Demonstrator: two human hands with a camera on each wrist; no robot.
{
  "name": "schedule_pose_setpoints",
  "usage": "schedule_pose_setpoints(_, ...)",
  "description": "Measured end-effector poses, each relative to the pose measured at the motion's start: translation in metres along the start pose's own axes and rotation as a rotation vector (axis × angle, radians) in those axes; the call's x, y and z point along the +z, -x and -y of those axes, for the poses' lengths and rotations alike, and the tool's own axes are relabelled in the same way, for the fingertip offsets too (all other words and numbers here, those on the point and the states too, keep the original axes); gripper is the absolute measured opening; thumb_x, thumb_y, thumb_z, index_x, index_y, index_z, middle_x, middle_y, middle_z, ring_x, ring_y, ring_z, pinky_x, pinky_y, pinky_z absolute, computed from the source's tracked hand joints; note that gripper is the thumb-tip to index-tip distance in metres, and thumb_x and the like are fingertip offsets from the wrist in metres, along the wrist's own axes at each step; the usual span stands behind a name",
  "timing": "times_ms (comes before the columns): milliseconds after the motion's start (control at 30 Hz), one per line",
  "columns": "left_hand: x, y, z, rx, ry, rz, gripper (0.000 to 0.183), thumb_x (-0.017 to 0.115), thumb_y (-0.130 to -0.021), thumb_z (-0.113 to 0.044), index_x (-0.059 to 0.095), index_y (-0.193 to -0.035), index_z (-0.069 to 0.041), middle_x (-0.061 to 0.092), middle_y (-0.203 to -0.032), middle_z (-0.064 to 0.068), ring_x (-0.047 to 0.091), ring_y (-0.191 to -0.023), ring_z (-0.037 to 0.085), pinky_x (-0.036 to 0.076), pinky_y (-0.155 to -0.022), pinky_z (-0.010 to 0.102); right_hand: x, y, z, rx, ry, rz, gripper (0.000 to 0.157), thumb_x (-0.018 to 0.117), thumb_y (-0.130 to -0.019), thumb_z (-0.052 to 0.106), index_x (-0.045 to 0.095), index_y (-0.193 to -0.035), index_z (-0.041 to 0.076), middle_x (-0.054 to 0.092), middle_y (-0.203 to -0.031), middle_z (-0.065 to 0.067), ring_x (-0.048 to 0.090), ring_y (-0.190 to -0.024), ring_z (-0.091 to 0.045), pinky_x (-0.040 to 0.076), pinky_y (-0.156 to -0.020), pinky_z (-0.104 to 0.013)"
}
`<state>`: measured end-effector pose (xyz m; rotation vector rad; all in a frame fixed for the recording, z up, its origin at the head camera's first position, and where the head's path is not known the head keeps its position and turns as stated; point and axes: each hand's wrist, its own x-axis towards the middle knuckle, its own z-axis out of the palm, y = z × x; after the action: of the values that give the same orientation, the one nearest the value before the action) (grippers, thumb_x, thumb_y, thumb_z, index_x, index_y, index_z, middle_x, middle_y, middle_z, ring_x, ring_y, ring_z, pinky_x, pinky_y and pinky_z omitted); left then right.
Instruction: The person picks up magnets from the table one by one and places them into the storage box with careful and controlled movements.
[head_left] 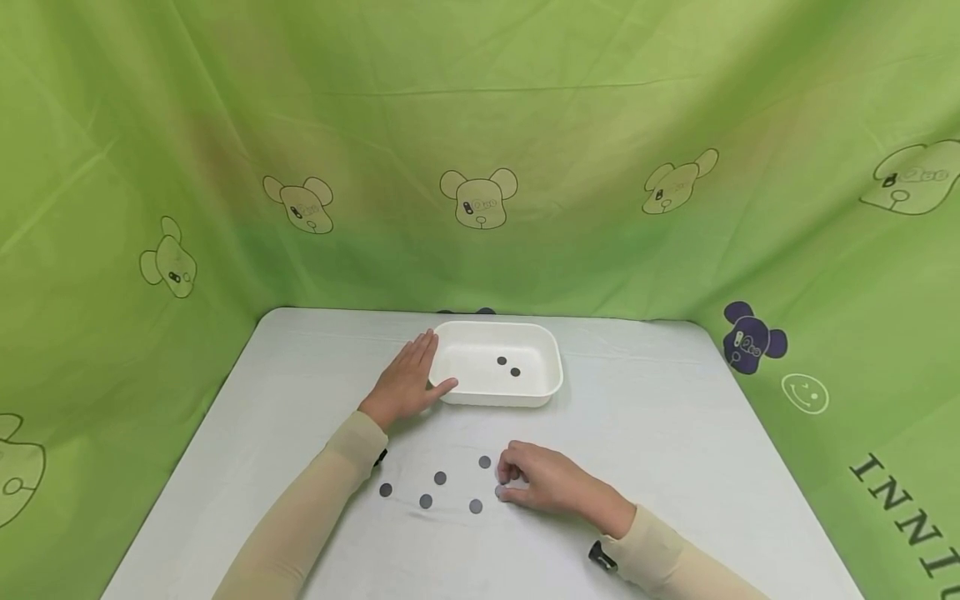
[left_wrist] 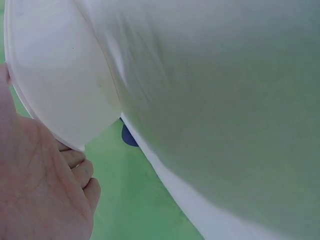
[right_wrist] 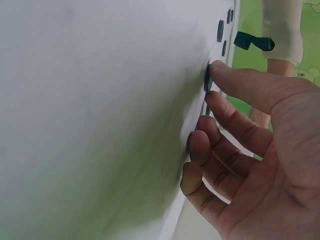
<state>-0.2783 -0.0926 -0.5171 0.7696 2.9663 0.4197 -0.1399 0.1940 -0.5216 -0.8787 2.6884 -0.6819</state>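
Observation:
A white rectangular tray stands near the back of the table, with two small dark round discs lying in it. My left hand rests against the tray's left end, fingers straight along the side and thumb at the front rim. In the left wrist view, the palm lies beside the tray's outer wall. Low over the table, my right hand pinches a dark disc between thumb and index finger. Its other fingers are curled. Several more discs lie spread on the table left of this hand.
A white cloth covers the table. Green curtains with printed bear heads hang behind and along both sides. Each sleeve has a dark strap or clip near the wrist.

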Motion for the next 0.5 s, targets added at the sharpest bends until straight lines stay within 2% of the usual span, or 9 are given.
schedule_pose_setpoints(500, -0.001, 0.0, -0.0003, 0.003, -0.001, 0.004, 0.1, 0.039, -0.108, -0.07, 0.006, -0.17, 0.001, 0.006, -0.179, 0.018, 0.006, -0.166, 0.03, 0.006, -0.134, 0.042, 0.0007, 0.0001, 0.0051, -0.026, -0.044, 0.025, 0.022, 0.085, -0.093, 0.019, 0.065, -0.095, 0.026, 0.06, -0.091, 0.016, 0.057, -0.083, -0.001, 0.054, -0.075, -0.024)
